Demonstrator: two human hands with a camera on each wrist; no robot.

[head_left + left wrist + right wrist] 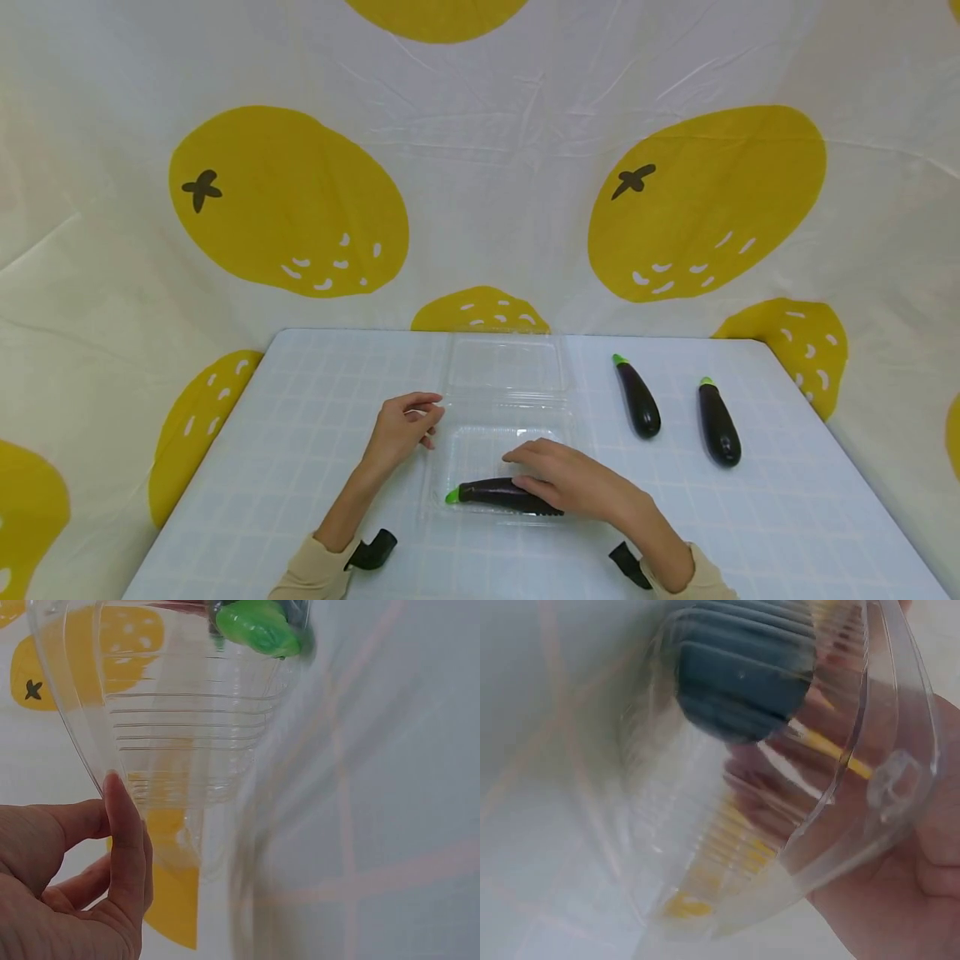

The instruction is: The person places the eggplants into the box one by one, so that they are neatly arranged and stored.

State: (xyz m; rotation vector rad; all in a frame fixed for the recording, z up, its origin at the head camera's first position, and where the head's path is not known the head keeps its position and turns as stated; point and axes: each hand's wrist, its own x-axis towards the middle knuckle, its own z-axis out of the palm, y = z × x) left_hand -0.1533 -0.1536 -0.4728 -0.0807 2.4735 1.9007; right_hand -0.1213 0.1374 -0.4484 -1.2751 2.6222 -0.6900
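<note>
A clear plastic clamshell container lies with its lid folded back. One dark purple eggplant with a green stem end rests along the near side of its base. My left hand pinches the left rim of the container between thumb and fingers, as the left wrist view shows. Over the right part of the eggplant is my right hand, its thumb at the eggplant and its fingers stretched loosely past it. Through the container wall in the right wrist view, the rounded eggplant end shows beside those fingers.
Two more eggplants, one nearer the container and one farther right, lie on the pale checked tabletop. A white cloth with yellow fruit prints hangs behind the table. Dark straps sit at the wrists.
</note>
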